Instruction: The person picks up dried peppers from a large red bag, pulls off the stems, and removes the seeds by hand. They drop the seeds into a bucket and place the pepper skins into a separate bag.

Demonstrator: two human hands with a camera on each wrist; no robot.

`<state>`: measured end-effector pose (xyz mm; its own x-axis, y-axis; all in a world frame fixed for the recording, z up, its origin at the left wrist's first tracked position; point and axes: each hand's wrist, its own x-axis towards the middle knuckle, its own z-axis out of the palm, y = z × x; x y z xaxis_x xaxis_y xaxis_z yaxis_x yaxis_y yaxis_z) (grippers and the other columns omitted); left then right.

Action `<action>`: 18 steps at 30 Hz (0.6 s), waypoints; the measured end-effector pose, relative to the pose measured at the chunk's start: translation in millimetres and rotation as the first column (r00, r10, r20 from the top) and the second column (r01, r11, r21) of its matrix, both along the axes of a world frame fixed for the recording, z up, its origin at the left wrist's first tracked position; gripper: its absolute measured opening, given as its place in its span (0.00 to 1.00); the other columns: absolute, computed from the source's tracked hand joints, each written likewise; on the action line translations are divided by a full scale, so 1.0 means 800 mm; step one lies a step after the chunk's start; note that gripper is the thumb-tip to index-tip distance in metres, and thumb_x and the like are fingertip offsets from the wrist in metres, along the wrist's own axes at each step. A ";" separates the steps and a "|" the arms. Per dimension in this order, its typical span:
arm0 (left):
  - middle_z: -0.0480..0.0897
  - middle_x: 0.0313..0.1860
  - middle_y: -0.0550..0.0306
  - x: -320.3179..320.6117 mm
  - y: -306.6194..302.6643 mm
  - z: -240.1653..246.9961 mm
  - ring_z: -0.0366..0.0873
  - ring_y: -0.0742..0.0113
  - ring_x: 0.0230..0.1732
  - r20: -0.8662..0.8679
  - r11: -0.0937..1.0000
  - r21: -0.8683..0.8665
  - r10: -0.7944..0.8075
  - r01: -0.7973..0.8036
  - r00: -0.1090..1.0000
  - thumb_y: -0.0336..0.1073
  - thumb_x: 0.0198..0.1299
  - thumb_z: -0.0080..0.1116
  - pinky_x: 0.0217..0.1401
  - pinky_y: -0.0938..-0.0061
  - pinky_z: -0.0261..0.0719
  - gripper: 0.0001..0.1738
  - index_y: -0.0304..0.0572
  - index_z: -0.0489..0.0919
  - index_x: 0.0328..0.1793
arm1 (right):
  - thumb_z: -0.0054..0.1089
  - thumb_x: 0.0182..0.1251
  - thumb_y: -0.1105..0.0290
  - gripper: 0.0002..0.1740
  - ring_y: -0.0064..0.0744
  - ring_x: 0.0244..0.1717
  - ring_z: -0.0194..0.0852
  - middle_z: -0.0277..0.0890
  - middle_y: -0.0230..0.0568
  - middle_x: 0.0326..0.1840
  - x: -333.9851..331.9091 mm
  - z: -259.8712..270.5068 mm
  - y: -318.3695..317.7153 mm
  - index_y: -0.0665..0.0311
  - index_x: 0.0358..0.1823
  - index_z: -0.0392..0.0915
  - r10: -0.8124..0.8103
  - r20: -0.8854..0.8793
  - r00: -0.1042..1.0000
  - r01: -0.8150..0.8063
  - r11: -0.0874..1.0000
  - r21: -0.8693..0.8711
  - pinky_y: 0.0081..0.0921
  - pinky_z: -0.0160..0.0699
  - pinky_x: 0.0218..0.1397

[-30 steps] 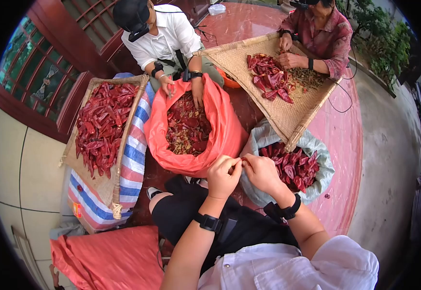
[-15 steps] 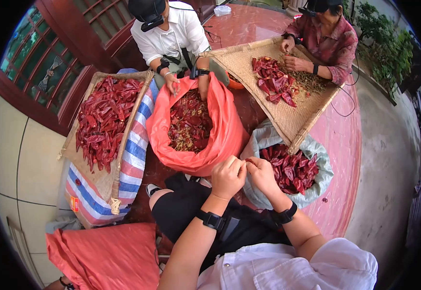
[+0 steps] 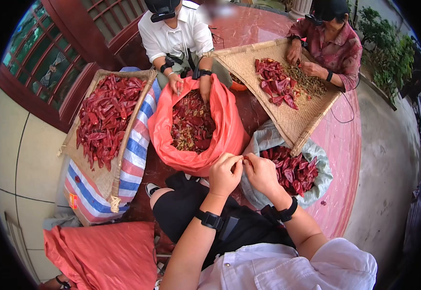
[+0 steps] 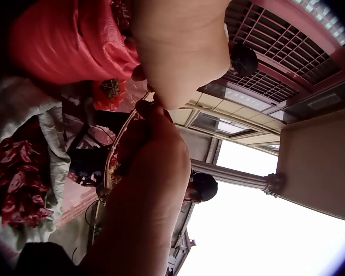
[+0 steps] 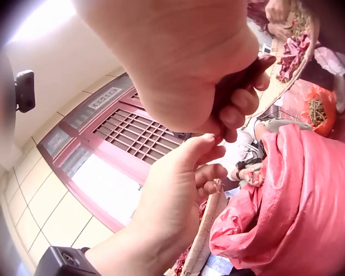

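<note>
My two hands meet in front of me, over the near side of the open red sack (image 3: 191,162). In the right wrist view, a dark red dried chili pepper (image 5: 233,89) lies in my right hand (image 3: 262,174), gripped by its curled fingers. My left hand (image 3: 225,175) has its thumb and fingertips pinching at the chili's near end, right beside the right fingertips. Most of the chili is hidden by the hands in the head view. Below my right hand, a pale green sack (image 3: 322,162) holds many red dried chilies (image 3: 295,173).
Chili scraps fill the red sack, where a person in white (image 3: 176,36) has both hands. A woven tray (image 3: 285,118) with chilies and stems reaches over the green sack; another person (image 3: 333,53) works there. Chilies heap a left tray (image 3: 92,180) on a striped bag (image 3: 135,150).
My hands stay together at the chili and shift only slightly. The head view has drifted a little. The person at the right has moved their hands somewhat over the tray.
</note>
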<state>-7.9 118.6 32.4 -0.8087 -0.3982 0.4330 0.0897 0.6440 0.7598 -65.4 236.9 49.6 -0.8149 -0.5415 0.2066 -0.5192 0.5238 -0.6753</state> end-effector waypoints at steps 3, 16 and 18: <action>0.78 0.26 0.53 0.002 -0.002 -0.003 0.76 0.65 0.19 -0.040 0.998 -0.043 -0.043 0.042 0.998 0.26 0.49 0.58 0.22 0.77 0.73 0.04 0.34 0.80 0.32 | 0.50 0.59 0.69 0.09 0.52 0.24 0.73 0.72 0.53 0.20 0.003 -0.001 0.004 0.66 0.25 0.71 0.020 -0.045 0.999 -0.019 0.999 0.031 0.43 0.70 0.28; 0.77 0.31 0.41 0.000 -0.006 -0.012 0.76 0.44 0.34 0.216 0.979 0.023 -0.202 0.202 0.955 0.30 0.54 0.49 0.35 0.61 0.73 0.08 0.33 0.76 0.35 | 0.50 0.55 0.71 0.06 0.49 0.23 0.74 0.73 0.49 0.18 -0.003 0.013 0.007 0.65 0.23 0.70 0.182 -0.162 0.970 -0.157 0.975 0.156 0.41 0.70 0.29; 0.76 0.31 0.40 0.003 -0.008 -0.007 0.74 0.41 0.35 0.273 0.966 0.021 -0.253 0.257 0.928 0.32 0.54 0.47 0.36 0.58 0.72 0.08 0.32 0.73 0.32 | 0.51 0.53 0.71 0.06 0.47 0.22 0.74 0.73 0.48 0.18 -0.004 0.020 0.009 0.64 0.22 0.70 0.243 -0.168 0.955 -0.204 0.954 0.221 0.40 0.70 0.29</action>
